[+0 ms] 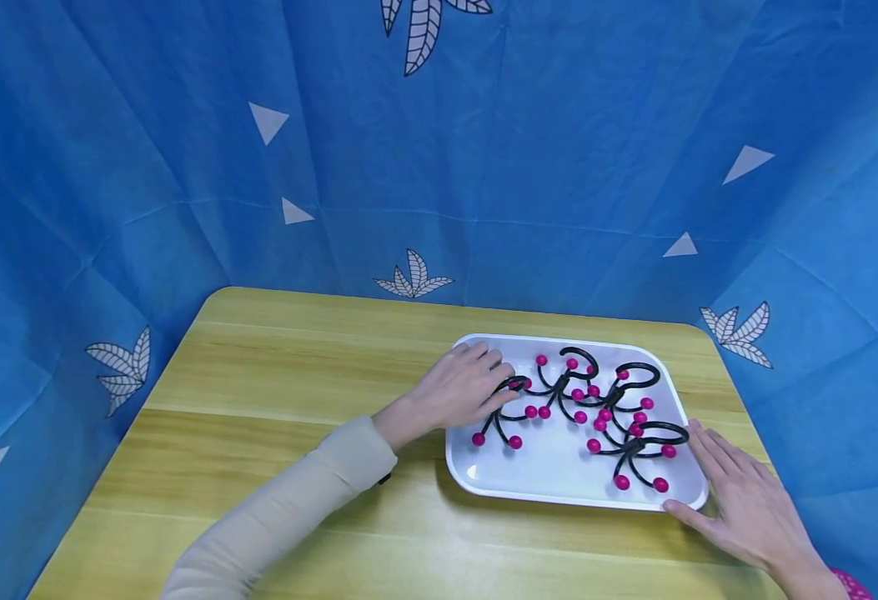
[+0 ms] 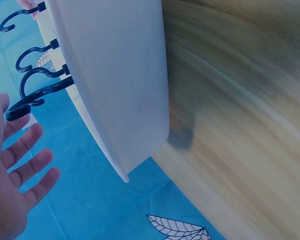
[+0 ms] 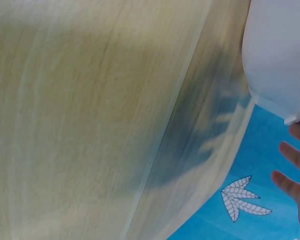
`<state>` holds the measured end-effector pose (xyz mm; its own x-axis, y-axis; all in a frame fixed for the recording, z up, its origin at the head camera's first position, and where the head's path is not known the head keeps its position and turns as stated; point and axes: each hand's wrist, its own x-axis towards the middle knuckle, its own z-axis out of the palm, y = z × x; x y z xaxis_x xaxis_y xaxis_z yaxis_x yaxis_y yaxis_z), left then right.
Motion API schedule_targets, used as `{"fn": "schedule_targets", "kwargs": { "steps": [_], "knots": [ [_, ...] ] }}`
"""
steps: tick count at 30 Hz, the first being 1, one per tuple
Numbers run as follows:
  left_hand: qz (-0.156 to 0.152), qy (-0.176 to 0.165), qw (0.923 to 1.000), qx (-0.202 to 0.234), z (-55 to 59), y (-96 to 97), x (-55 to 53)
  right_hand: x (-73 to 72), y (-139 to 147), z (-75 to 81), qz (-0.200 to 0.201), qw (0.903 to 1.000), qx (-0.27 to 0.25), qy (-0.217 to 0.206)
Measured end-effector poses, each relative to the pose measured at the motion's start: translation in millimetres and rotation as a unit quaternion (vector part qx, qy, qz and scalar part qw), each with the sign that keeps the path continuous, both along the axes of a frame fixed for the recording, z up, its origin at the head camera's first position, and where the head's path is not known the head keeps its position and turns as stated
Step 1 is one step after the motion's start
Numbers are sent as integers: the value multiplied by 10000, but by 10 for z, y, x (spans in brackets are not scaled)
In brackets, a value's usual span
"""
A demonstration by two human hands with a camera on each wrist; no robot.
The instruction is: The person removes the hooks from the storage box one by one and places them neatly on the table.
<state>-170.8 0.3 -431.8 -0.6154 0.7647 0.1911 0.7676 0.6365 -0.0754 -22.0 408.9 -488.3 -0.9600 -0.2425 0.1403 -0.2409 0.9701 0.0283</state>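
"From the head view, where is the white tray [image 1: 539,471] placed?"

"It is set on the wooden table [image 1: 273,375], toward four o'clock from mid-view. Four black pieces with pink balls are laid in it: the first piece [image 1: 496,412] at the tray's nine o'clock, the second piece [image 1: 561,385] near eleven, the third piece [image 1: 614,395] near two, the fourth piece [image 1: 633,446] at four."

"And the hands?"

"The first piece's hook is pinched between thumb and index finger by the left hand [image 1: 461,387]. The tray's rim is touched at about four o'clock by the right hand [image 1: 746,504], its fingers straight, with nothing grasped."

"What is added from the left wrist?"

"Hooks are seen raised beyond the tray's rim, toward ten o'clock; the nearest is met by thumb and index finger, while the other three fingers are held spread and clear."

"And from the right wrist?"

"The tray's corner is seen at two o'clock, its rim met by a fingertip; the lower fingers are held apart, unclenched. A shadow [image 3: 197,120] is cast on the table at three."
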Motion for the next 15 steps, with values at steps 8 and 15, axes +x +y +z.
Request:
{"fn": "schedule_targets", "kwargs": {
  "steps": [8,15],
  "knots": [
    [-66,329,9993,-144,32,8,-5,-9,6,-3,15,10000,15,-3],
    [-83,344,9994,-69,37,19,-1,-8,2,1,-36,10000,-40,-40]
  ]
}}
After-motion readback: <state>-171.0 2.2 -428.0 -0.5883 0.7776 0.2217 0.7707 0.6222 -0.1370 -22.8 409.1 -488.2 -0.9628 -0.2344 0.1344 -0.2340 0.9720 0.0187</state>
